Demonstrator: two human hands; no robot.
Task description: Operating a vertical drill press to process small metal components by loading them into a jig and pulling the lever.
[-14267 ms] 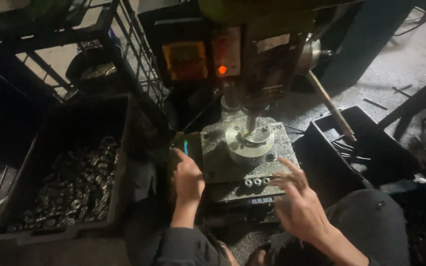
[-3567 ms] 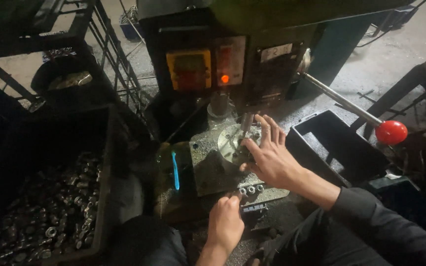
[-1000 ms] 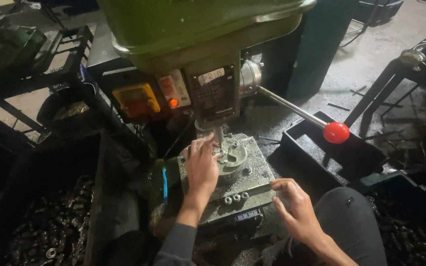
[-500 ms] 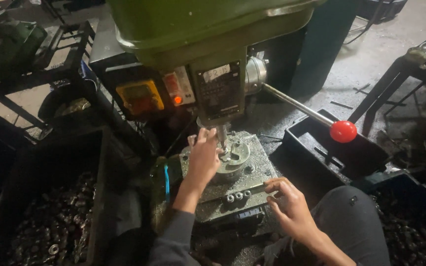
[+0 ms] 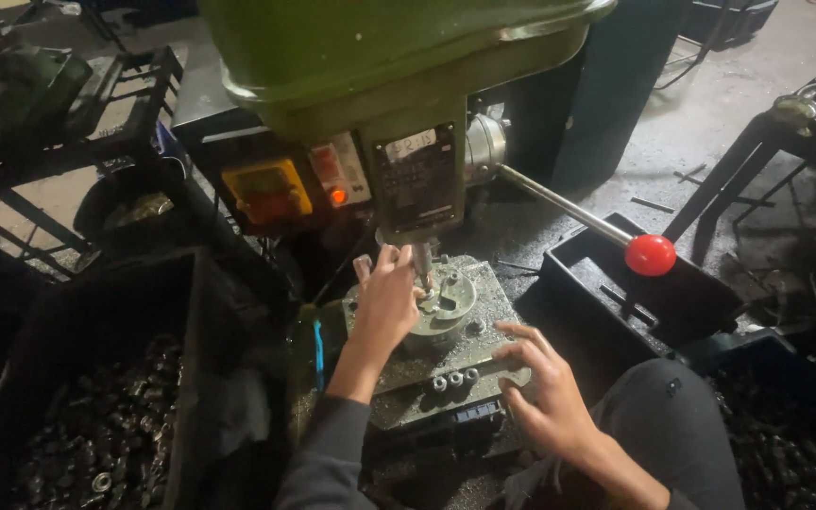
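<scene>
Green drill press (image 5: pixel 399 57) over me, its grey work plate (image 5: pixel 484 364) below, round fixture (image 5: pixel 446 307) at the plate's far middle, my left hand (image 5: pixel 384 307) with fingers closed on the fixture's left rim, my right hand (image 5: pixel 540 397) spread open on the plate's near right edge, red lever knob (image 5: pixel 651 255) to the right

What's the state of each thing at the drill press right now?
Left hand: on the round fixture, fingers at the spindle.
Right hand: open, resting on the table's front edge.
Indicator lamp: lit.
Feed lever: untouched.
Left crate: holds metal parts.
Right tray: looks nearly empty.
</scene>
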